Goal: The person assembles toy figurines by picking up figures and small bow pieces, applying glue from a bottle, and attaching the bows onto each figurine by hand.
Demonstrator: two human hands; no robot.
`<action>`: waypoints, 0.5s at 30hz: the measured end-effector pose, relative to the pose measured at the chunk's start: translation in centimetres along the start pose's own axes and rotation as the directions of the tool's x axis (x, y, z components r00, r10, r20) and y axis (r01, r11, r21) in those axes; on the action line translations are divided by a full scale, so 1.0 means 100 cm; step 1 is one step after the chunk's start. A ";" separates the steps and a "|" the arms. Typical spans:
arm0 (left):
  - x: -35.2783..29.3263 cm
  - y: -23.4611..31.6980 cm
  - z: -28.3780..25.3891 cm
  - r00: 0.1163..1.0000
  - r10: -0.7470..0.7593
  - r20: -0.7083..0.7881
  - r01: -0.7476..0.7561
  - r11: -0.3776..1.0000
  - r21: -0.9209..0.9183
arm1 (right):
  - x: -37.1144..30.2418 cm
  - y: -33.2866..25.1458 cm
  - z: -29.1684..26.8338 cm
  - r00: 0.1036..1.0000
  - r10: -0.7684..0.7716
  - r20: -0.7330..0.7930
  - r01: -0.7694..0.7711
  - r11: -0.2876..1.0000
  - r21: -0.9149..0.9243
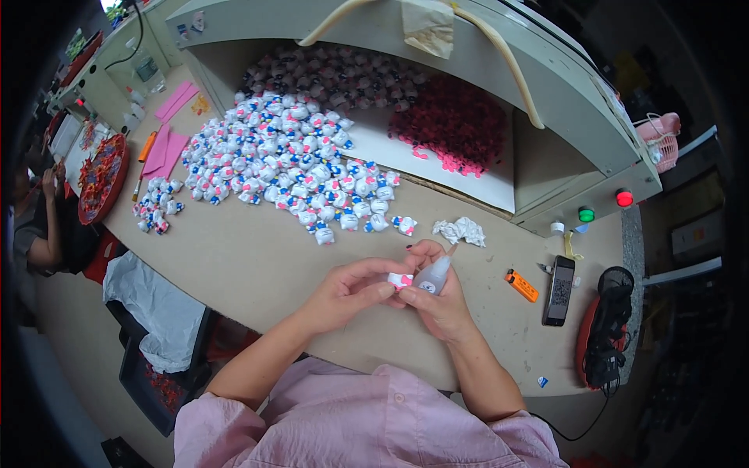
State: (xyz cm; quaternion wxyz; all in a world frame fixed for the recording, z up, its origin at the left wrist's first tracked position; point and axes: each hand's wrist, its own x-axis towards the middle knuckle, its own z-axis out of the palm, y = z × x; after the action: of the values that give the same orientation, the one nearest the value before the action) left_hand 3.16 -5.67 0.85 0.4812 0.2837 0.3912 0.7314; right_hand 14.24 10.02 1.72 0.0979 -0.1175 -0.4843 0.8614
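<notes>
In front of my chest, my left hand [350,287] pinches a small white figurine [399,279] with a pink part on it. My right hand [444,306] is wrapped round a translucent squeeze bottle [433,275] whose thin nozzle points up and away. My right thumb also presses at the figurine's side, so both hands meet there. Just beyond them a single white, blue and pink figurine [405,225] lies on the table. Next to it rests a crumpled white tissue [459,231]. A big heap of similar figurines [273,156] spreads over the table at the far left.
Under the shelf lie dark pink small pieces [449,125] on a white sheet [374,144]. To the right are an orange lighter [521,285], a phone [559,291] and a red tray [591,343] with black cables. A co-worker's arm [48,226] shows at the far left.
</notes>
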 end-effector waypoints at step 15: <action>-0.109 0.113 -0.137 0.657 0.692 -0.299 0.514 -0.121 0.849 | 0.026 -0.019 -0.014 0.912 -0.379 0.159 0.218 0.116 -0.969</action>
State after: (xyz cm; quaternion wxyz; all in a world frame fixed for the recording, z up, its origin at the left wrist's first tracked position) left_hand -9.03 -22.50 2.71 -0.1789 0.2435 0.9204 0.2481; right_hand 12.30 12.88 2.34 0.2019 -0.1073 -0.9238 0.3071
